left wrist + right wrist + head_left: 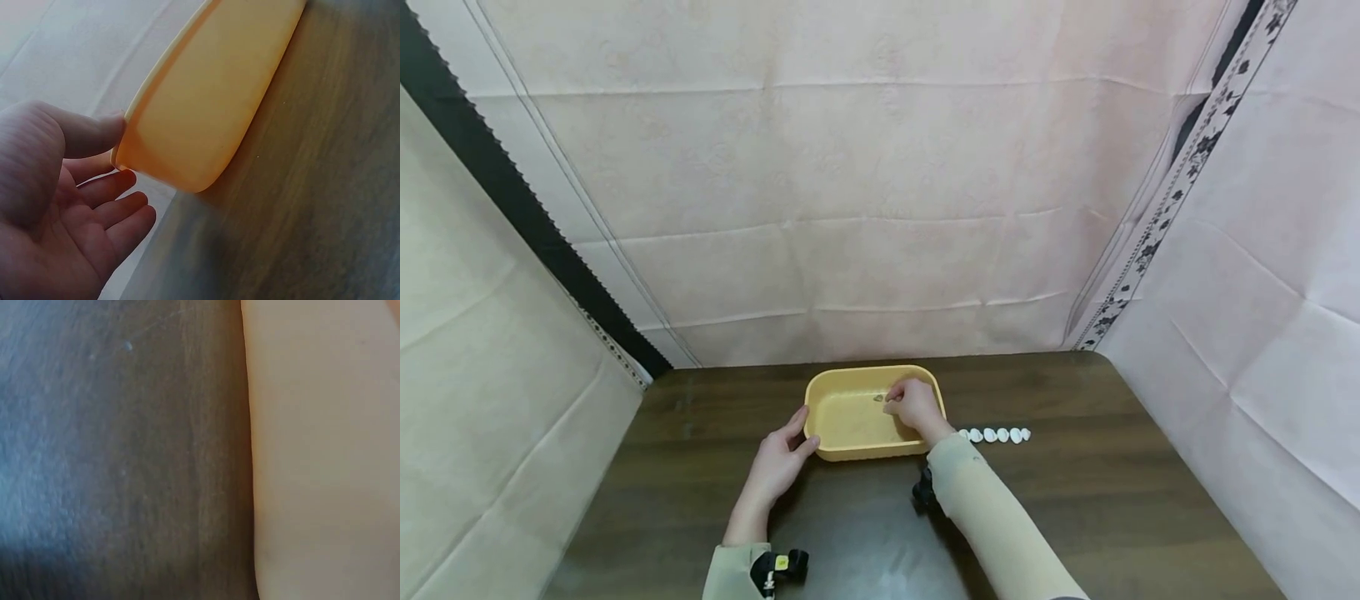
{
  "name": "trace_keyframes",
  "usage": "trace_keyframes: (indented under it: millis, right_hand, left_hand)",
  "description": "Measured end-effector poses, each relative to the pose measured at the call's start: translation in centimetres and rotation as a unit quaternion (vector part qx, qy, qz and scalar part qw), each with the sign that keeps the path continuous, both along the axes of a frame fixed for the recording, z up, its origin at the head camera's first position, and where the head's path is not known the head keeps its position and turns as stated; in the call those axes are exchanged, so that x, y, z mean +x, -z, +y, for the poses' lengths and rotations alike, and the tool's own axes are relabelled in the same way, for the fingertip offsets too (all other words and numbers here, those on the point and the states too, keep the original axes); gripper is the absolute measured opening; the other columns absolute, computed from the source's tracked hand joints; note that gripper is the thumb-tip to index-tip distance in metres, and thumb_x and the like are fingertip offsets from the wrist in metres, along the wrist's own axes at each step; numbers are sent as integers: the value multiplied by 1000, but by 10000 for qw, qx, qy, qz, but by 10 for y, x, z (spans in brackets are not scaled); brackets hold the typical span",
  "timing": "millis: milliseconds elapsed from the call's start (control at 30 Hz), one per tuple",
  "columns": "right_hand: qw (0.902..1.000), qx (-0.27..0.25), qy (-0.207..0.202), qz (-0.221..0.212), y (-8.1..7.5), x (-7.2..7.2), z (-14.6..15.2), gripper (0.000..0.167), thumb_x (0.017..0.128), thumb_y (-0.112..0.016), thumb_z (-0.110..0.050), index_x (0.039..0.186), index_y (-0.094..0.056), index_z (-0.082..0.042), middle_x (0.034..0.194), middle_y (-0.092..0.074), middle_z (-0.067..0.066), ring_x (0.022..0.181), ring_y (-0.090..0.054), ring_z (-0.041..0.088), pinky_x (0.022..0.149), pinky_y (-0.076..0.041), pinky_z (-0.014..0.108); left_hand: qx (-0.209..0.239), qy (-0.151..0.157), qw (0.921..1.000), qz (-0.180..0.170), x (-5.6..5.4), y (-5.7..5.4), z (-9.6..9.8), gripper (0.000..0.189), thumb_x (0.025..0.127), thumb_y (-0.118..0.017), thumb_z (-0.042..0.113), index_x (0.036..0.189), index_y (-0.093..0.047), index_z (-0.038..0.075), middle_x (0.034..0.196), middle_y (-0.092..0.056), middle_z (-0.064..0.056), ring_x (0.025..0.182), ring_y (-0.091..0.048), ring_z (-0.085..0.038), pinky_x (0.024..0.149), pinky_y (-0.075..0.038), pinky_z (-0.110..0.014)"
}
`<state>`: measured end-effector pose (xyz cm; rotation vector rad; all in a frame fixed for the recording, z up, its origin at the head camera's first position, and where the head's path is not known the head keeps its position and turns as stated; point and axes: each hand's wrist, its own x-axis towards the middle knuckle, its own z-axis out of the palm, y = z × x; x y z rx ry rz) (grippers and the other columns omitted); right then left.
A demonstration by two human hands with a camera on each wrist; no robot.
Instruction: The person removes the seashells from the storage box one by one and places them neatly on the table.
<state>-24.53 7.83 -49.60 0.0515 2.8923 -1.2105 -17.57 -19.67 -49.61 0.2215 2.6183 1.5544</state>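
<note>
A shallow yellow plastic tray [850,417] with rounded corners sits on the table in the head view. My left hand [777,464] pinches its left rim, thumb on the near side. In the left wrist view the left hand [69,206] has its thumb and index finger at the rim, the other fingers loosely bent below. My right hand [917,406] reaches down into the tray's right part, fingers bent together; I cannot tell what is between them. Beside its fingertips lies a small brownish piece [878,397]. The right wrist view shows only the tray's side wall [325,456], not the hand.
Right of the tray, several small white shell-like pieces [1002,435] lie in a row on the dark wooden table [1112,500], partly behind the right wrist. Pale cloth hangings [880,208] enclose the table at the back and both sides.
</note>
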Motion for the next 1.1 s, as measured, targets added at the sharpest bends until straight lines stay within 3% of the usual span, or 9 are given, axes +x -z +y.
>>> trace_keyframes:
  millis: [267, 600, 800, 1100]
  right_hand:
    - [9997, -250, -77, 10, 1, 4, 1, 6, 92, -85, -9, 96, -81, -9, 96, -73, 2, 88, -62, 20, 80, -55, 39]
    - [9998, -158, 83, 67, 3, 9, -5, 5, 89, -82, -13, 93, -79, -12, 91, -71, 0, 82, -61, 18, 74, -53, 33]
    - [9994, 108, 146, 298, 2, 3, -4, 6, 87, -77, -14, 92, -78, -13, 88, -70, -2, 81, -61, 16, 74, -54, 32]
    - [9993, -235, 157, 239, 3, 1, -3, 8, 88, -77, -5, 93, -79, -9, 90, -72, 0, 80, -61, 16, 74, -54, 31]
  left_hand:
    - [-16, -17, 10000, -28, 2, 1, 1, 63, 107, -68, 17, 163, -40, 6, 169, -37, -11, 154, -39, -34, 123, -32, -53]
    - [-11, 7, 10000, -23, 6, 5, -3, 64, 106, -68, 16, 163, -40, 5, 169, -37, -12, 154, -38, -35, 123, -32, -54]
    - [24, 32, 10000, 20, 2, 4, -3, 64, 107, -67, 17, 164, -39, 5, 170, -36, -13, 155, -37, -34, 124, -31, -54]
    - [107, 106, 9998, 156, 2, 5, -4, 63, 106, -68, 14, 162, -40, 1, 168, -36, -14, 154, -37, -34, 123, -32, -53]
